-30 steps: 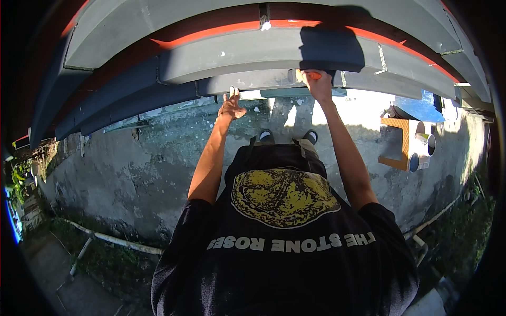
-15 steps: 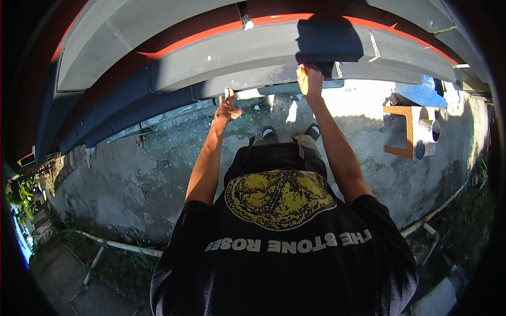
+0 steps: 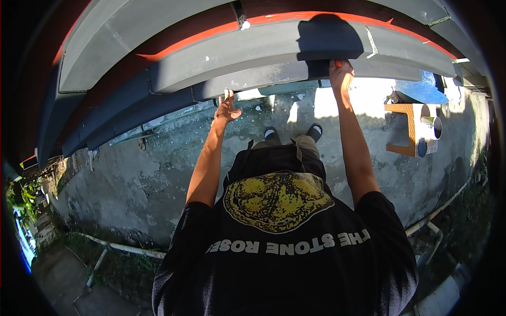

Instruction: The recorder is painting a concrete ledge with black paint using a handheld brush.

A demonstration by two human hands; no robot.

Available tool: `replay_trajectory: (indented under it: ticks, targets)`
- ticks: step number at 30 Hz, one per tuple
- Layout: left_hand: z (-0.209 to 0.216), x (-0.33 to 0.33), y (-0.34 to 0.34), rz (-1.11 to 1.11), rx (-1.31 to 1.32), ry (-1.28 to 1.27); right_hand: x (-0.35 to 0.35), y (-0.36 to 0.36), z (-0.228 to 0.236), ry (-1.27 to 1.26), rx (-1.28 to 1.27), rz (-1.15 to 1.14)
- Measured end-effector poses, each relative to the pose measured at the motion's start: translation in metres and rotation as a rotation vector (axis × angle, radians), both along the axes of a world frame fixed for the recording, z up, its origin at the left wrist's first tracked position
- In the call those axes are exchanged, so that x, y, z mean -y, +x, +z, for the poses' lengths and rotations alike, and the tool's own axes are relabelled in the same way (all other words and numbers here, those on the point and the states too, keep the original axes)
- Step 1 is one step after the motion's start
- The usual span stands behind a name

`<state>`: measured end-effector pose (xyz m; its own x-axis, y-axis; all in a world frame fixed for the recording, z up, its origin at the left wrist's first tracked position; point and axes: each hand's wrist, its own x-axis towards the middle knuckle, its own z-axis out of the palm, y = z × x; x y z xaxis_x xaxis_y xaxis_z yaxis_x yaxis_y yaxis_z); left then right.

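Note:
A long grey board (image 3: 226,55) with a bevelled lower edge runs across in front of me. My left hand (image 3: 227,109) is at its underside, fingers apart and fingertips against the edge, holding nothing. Farther right, my right hand (image 3: 342,76) is closed around something with a small orange part (image 3: 338,63), pressed up against the board's lower face. Most of that thing is hidden by my fingers and by the dark shadow (image 3: 329,37) on the board, so its kind cannot be made out.
Red trim (image 3: 295,18) and more grey boards lie beyond. To the right stand a brown woven-pattern stool (image 3: 403,150), a white bucket (image 3: 433,127) and a blue sheet (image 3: 421,90). Pipes (image 3: 126,247) run along the concrete's near edge. My sandalled feet (image 3: 314,131) are on the worn concrete.
My right hand has slid right along the board with the orange-ended thing in it. My left hand has stayed in place at the edge.

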<state>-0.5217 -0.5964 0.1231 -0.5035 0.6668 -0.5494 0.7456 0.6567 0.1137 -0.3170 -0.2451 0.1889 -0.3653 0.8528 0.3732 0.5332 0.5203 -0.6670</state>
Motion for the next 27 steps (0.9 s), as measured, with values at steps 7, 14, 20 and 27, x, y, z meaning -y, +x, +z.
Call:
replay_trajectory:
  ticks: [7, 14, 20, 27]
  targets:
    - [-0.003, -0.001, -0.003, -0.006, -0.028, 0.014, 0.122, -0.068, 0.005, 0.079, -0.066, 0.456]
    - [0.009, 0.002, 0.002, 0.043, 0.049, 0.061, 0.108, -0.057, 0.010, -0.298, -0.299, 0.409]
    - [0.016, -0.003, 0.005, 0.044, 0.006, 0.034, 0.033, -0.027, 0.022, 0.046, 0.128, 0.182]
    - [0.014, -0.011, 0.009, 0.069, 0.030, 0.038, 0.090, -0.064, -0.025, -0.057, -0.204, 0.331]
